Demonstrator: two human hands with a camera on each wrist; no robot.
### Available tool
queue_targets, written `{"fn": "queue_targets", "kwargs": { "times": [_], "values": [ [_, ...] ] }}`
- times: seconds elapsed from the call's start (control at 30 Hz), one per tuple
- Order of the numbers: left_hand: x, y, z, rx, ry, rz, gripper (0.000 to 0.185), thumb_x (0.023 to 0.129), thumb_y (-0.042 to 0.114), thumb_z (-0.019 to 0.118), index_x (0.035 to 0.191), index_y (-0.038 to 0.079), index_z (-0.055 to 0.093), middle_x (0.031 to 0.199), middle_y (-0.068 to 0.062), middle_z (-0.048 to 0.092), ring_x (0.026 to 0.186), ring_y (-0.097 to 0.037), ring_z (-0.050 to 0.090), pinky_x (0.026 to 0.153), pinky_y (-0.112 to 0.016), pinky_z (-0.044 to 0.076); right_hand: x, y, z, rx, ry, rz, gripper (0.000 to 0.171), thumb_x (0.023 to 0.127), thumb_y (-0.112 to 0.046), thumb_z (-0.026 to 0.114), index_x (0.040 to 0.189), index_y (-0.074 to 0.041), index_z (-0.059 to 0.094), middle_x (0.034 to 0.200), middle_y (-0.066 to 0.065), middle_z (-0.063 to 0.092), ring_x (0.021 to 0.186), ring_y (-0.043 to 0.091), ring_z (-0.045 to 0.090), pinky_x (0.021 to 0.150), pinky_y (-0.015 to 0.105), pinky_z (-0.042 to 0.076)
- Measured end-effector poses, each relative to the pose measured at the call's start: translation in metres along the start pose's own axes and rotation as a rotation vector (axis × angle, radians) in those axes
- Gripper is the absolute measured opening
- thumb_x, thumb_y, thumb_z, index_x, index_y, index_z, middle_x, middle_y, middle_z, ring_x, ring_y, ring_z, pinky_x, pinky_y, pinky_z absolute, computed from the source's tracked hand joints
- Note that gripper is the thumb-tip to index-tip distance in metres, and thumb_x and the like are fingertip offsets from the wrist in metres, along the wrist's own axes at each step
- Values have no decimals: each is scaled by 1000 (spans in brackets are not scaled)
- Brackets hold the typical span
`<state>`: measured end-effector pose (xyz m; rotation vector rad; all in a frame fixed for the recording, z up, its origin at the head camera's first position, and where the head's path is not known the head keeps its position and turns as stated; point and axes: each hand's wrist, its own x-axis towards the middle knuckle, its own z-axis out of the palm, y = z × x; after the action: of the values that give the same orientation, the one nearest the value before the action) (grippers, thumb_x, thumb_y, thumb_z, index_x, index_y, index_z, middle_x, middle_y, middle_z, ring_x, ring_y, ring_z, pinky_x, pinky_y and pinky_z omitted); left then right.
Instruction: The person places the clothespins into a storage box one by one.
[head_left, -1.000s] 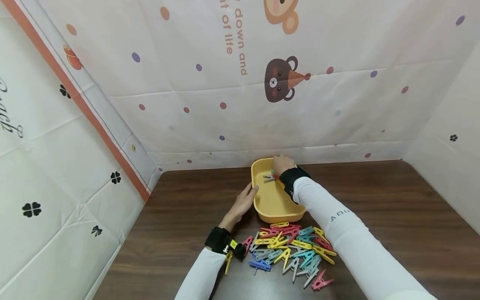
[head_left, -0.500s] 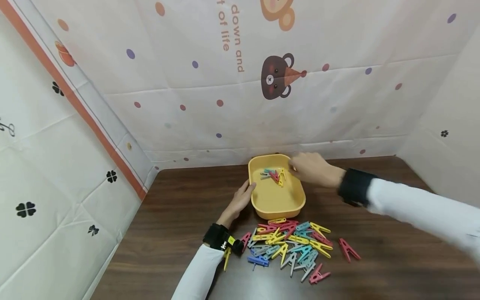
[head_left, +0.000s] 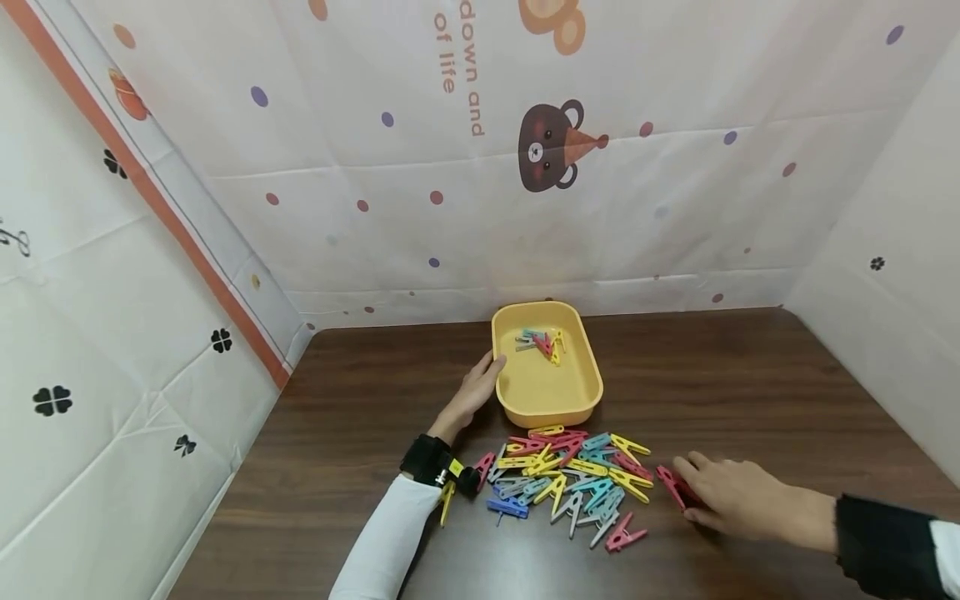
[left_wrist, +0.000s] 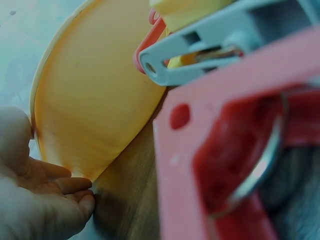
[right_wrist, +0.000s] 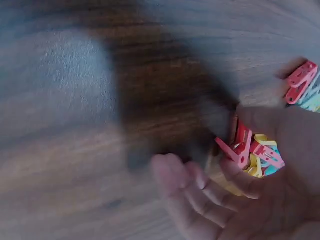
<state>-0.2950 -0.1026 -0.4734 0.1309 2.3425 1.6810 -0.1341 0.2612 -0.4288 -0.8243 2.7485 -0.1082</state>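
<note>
A yellow tray (head_left: 546, 410) stands on the brown table (head_left: 750, 383) with a few clothespins (head_left: 542, 342) at its far end. My left hand (head_left: 477, 385) rests with straight fingers against the tray's left wall; the left wrist view shows that hand (left_wrist: 37, 200) beside the tray (left_wrist: 85, 110). A pile of coloured clothespins (head_left: 570, 483) lies in front of the tray. My right hand (head_left: 697, 492) lies at the pile's right edge, fingers loosely bent over a lone red clothespin (head_left: 670, 482). In the right wrist view this red clothespin (right_wrist: 242, 145) lies by the fingers (right_wrist: 200, 195), not pinched.
Patterned cloth walls (head_left: 525, 167) close the table in at the back and on both sides. A pink clothespin (head_left: 622, 540) lies at the pile's near edge. Very close to the left wrist camera lie a red clothespin (left_wrist: 225, 165) and a grey one (left_wrist: 200, 45).
My right hand has left the tray's far end and swung right and back toward me, down to the red clothespin beside the pile. The left hand stays at the tray.
</note>
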Motion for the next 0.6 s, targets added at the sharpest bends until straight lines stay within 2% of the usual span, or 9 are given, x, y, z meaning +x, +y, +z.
{"fn": "queue_targets", "kwargs": {
  "times": [0.1,0.17,0.3,0.47,0.6],
  "values": [
    [-1,-4,1,-3,-10,-4,63,109,49,37,164,21,24,165,-14,35,154,-35,31,122,-60,27,1,-1,3,54,66,-59,41,88,-30,81,107,-11,50,87,-3,50,62,4,45,50,24,37],
    [-3,-6,1,-3,-19,1,64,110,49,37,164,20,24,165,-14,35,154,-35,30,122,-60,27,5,-3,2,119,60,-86,43,88,-29,80,111,-11,49,89,-5,49,65,1,42,53,22,36],
    [-3,-8,0,-5,-14,7,65,109,51,38,164,18,25,165,-15,35,154,-36,30,122,-60,27,15,-8,-1,207,30,-142,44,88,-26,81,118,-13,51,97,-5,52,70,-2,44,56,21,39],
    [-1,-5,-2,0,-14,17,64,109,49,38,164,19,25,165,-15,35,154,-37,30,122,-61,27,25,-13,-2,144,78,-205,27,87,-14,81,105,-17,60,92,-8,56,69,-5,47,55,19,40],
    [-1,-4,-2,-8,-20,36,63,110,48,38,164,19,25,165,-15,35,154,-37,30,121,-62,27,30,-13,-1,105,120,-207,21,90,-2,74,94,-18,61,84,-9,56,66,-5,45,53,18,38]
  ]
}}
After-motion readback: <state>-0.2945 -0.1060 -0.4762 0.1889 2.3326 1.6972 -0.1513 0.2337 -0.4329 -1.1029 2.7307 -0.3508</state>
